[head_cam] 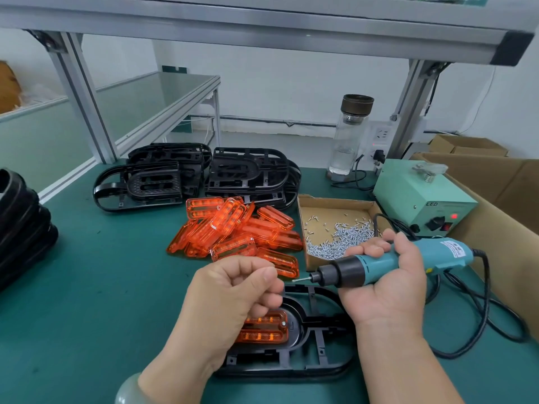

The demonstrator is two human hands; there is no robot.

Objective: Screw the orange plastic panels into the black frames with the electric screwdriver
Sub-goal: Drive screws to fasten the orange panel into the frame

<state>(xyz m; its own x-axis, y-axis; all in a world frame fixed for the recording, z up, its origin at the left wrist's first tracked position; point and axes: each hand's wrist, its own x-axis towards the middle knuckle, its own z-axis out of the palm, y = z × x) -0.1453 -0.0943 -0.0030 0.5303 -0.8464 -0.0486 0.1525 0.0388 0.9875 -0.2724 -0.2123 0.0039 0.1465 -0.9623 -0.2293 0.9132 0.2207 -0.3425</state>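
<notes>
A black frame (316, 348) lies on the green mat in front of me with an orange panel (264, 328) seated in its middle; one screw shows at the panel's upper right corner. My right hand (388, 295) grips the teal electric screwdriver (367, 266) almost level above the frame, bit pointing left, with a small screw on its tip. My left hand (233, 290) hovers over the panel with fingers curled and thumb against forefinger, pinching what looks like a small screw just left of the bit. The hand hides the panel's left part.
A pile of orange panels (233, 228) lies behind, a cardboard tray of screws (335, 225) to its right. Stacks of black frames (248, 173) stand further back and at the far left (20, 225). A green power box (423, 199), a glass bottle (347, 141), cardboard boxes (495, 185) and the trailing cable (481, 310) are at right.
</notes>
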